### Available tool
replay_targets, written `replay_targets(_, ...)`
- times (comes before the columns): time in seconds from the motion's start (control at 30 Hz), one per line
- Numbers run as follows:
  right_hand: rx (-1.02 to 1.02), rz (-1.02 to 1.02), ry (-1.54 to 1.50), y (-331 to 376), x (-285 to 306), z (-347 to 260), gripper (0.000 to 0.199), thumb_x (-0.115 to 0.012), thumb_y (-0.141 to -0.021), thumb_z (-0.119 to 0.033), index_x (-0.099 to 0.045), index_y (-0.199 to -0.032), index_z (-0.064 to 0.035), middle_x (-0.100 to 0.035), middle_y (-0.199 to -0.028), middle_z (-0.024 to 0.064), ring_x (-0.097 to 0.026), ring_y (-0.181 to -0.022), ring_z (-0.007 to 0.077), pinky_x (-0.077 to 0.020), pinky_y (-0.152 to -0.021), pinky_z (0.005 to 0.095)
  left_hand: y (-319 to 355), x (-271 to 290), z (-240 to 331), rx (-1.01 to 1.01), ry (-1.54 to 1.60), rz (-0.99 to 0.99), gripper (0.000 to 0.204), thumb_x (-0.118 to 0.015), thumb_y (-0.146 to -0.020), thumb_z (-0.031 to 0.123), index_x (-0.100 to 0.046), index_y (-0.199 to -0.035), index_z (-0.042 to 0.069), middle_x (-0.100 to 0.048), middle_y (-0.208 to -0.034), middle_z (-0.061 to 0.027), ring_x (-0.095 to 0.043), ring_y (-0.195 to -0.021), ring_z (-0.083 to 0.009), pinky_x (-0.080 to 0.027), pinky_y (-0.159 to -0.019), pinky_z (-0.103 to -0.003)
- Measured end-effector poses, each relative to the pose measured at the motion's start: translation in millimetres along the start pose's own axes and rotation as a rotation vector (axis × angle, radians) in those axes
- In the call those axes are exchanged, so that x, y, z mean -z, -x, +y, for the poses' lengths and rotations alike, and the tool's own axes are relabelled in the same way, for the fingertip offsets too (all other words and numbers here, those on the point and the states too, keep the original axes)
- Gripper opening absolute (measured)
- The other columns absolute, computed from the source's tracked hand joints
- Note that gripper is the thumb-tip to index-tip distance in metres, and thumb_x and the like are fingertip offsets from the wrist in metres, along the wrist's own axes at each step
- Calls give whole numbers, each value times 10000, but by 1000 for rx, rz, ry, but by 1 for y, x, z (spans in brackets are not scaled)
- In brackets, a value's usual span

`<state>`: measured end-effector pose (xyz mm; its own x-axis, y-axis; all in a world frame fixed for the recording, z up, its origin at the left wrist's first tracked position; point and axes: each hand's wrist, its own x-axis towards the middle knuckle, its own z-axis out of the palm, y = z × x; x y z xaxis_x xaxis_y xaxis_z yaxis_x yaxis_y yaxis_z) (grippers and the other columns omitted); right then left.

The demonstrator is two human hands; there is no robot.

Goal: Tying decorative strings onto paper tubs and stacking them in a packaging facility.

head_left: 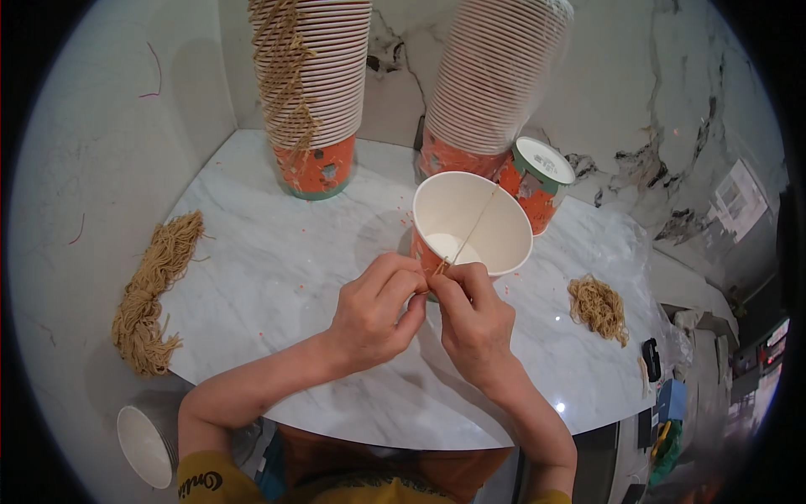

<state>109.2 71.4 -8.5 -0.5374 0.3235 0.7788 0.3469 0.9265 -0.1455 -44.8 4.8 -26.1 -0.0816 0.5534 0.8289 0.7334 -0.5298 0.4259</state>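
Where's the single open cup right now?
At the centre of the head view, the open cup is just beyond the right hand, in front of the wrapped cup stack.

Mustard-yellow sleeves (233,485) with dark lettering (205,481)

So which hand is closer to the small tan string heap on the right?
Right. The right hand is left of the string heap, not touching it; the left hand is farther left, beyond the right.

Both bare forearms (269,378) angle inward, left hand (378,308) and right hand (476,321) close together, fingertips (417,284) pinched.
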Motion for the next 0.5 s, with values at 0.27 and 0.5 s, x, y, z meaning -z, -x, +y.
replay_targets(0.27, 4, -14, -2, 3, 1, 2, 276, -694, -743, 39, -693, -1000, -64, -572, -899, 39, -636, -714, 186, -496, -526, 329, 4, 1, 2, 388, 300, -85, 152, -669, -864, -47, -583, -964, 28, -627, -909, -69, -626, -742, -141, -512, -633, -275)
replay_targets(0.5, -46, 6, -172, 6, 1, 1, 272, -719, -830, 75, -690, -1072, -44, -605, -958, 79, -618, -674, 217, -482, -538, 330, 1, 5, 0, 745, 772, -111, 105, -647, -924, -14, -581, -989, 35, -624, -945, 12, -600, -815, -56, -497, -697, -219)
